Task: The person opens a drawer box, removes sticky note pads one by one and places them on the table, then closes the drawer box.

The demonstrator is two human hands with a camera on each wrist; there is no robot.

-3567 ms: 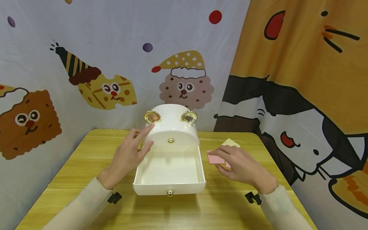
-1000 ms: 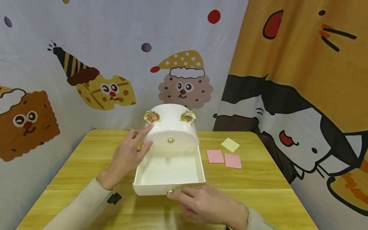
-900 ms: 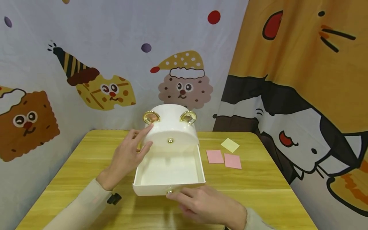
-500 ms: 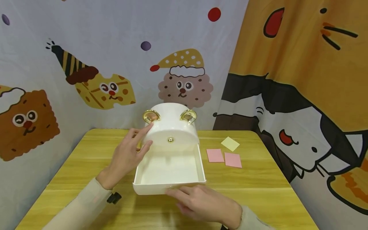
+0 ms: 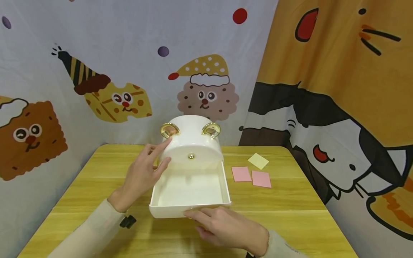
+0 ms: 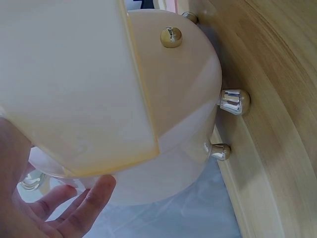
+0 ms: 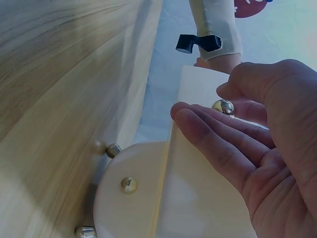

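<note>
A glossy white storage box (image 5: 195,134) with gold ears stands on the table, its middle drawer (image 5: 187,188) pulled out and bare inside. My left hand (image 5: 142,175) lies along the box's left side, fingertip near the gold ear and thumb by the front. At the drawer front is my right hand (image 5: 230,227), which hides the drawer's knob in the head view. The right wrist view shows that gold knob (image 7: 223,106) between thumb and fingers, with the longer fingers extended across the drawer front. Whether the thumb touches the knob is unclear.
Right of the box lie two pink sticky notes (image 5: 241,174) and a yellow sticky note (image 5: 258,161) on the wooden table (image 5: 290,215). Gold feet (image 6: 235,101) hold the box off the tabletop. Printed cartoon cloth (image 5: 129,43) hangs behind and to the right.
The right hand has left the sticky notes for the drawer front, then shifted slightly left over the knob. The drawer and left hand look unmoved; the notes lie where they were.
</note>
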